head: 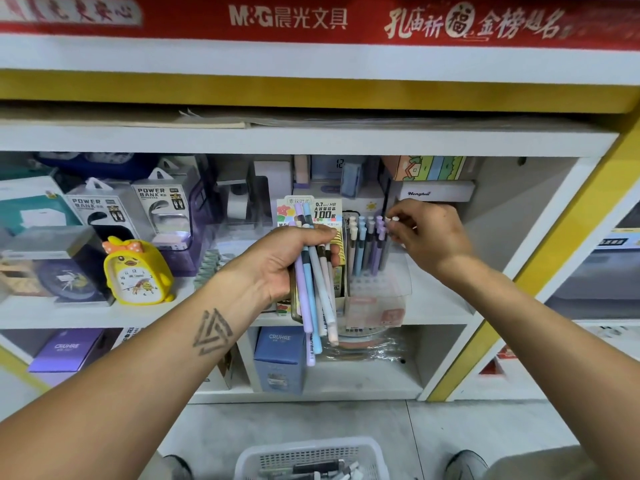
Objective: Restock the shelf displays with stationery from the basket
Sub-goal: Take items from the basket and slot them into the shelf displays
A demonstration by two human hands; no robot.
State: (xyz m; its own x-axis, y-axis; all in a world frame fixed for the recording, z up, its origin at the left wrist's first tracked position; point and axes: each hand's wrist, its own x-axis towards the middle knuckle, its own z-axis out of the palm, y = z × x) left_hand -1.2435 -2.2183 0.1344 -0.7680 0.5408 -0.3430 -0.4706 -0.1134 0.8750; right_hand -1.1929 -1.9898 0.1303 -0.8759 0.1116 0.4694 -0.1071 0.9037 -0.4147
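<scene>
Presently: left hand [294,258] grips a bundle of pastel pens [317,299], about six countable (lilac, blue, white, pink), held just in front of the white shelf [433,306]. Right hand [426,233] pinches the tip of one pen [394,220] over the clear plastic pen display stand [377,289], where roughly ten upright pastel pens [367,244] sit in rows. One white perforated plastic basket [311,459] rests on the grey tiled floor [485,420] below, more stationery inside; count unreadable. On the shelf: two boxed power banks [138,209], one yellow duck-shaped alarm clock [136,275]. Red signboard [311,19] overhead; yellow shelf trim.
</scene>
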